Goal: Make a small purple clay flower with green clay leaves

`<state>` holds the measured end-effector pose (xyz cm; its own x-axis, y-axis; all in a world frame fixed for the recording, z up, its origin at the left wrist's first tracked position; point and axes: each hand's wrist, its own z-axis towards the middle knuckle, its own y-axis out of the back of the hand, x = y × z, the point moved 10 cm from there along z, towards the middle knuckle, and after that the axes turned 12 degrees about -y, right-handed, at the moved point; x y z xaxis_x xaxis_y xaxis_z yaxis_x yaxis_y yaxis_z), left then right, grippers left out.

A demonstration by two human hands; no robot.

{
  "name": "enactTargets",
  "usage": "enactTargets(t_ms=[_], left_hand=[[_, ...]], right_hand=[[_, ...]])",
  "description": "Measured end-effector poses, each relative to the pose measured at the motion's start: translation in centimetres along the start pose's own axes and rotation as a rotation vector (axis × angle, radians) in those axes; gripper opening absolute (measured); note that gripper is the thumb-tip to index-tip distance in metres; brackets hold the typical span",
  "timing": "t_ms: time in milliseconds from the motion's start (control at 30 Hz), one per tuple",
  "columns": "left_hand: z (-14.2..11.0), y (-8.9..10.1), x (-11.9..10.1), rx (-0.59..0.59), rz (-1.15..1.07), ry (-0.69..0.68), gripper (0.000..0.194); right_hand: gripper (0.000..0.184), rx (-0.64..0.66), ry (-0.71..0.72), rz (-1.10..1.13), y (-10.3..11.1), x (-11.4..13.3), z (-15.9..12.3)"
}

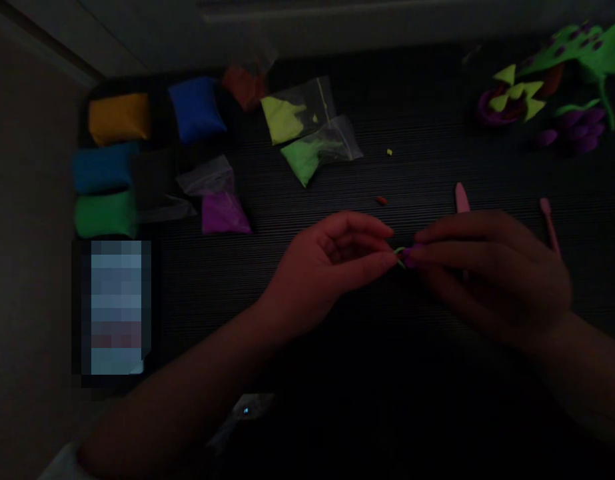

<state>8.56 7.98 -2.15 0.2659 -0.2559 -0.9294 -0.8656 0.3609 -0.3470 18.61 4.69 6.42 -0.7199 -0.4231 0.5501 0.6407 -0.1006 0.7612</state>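
Observation:
Over the dark tabletop, my left hand [327,263] pinches at the end of a thin green clay strand [400,264]. Right against it is a small purple clay piece [410,256], held in the fingertips of my right hand [502,273], which hides part of it. Under and behind my right hand lies a pink modelling knife [462,197], and a thinner pink modelling tool [548,217] rests to its right. A small red clay bit [381,200] and a yellow-green crumb [389,152] lie beyond my fingertips.
At the far right stand a green leaf-shaped clay model [584,50], a yellow clay flower [517,92] and a purple clay grape bunch [580,130]. Bags of clay, including yellow [283,120], light green [303,159], purple [224,212] and blue [196,110], lie left. A blurred-out screen [116,307] is nearer.

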Motion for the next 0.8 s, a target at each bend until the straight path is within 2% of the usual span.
enactTargets(t_ms=[67,267,433,567,667,800], left_hand=[[0.1,0.1,0.0,-0.010,-0.007,0.000,0.018],[0.2,0.4,-0.2,-0.043,-0.005,-0.021,0.016],[0.1,0.1,0.0,-0.011,0.047,-0.001,0.018],[-0.2,-0.2,0.2,0.031,0.099,0.031,0.019],[-0.3,-0.4,0.4,0.050,0.103,0.060,0.018],[-0.2,-0.2,0.5,0.020,0.075,0.065,0.015]], right_hand=[[0.033,0.030,-0.046,0.108,0.0,-0.3,0.2],[0.036,0.146,-0.307,0.456,-0.7,-2.2,0.3],[0.039,0.113,-0.482,0.529,-1.1,-3.8,-0.2],[0.036,0.138,-0.574,0.589,-1.7,-4.5,-0.6],[0.031,0.173,-0.609,0.607,-2.1,-4.7,-0.7],[0.031,0.201,-0.618,0.619,-2.4,-4.8,-0.6]])
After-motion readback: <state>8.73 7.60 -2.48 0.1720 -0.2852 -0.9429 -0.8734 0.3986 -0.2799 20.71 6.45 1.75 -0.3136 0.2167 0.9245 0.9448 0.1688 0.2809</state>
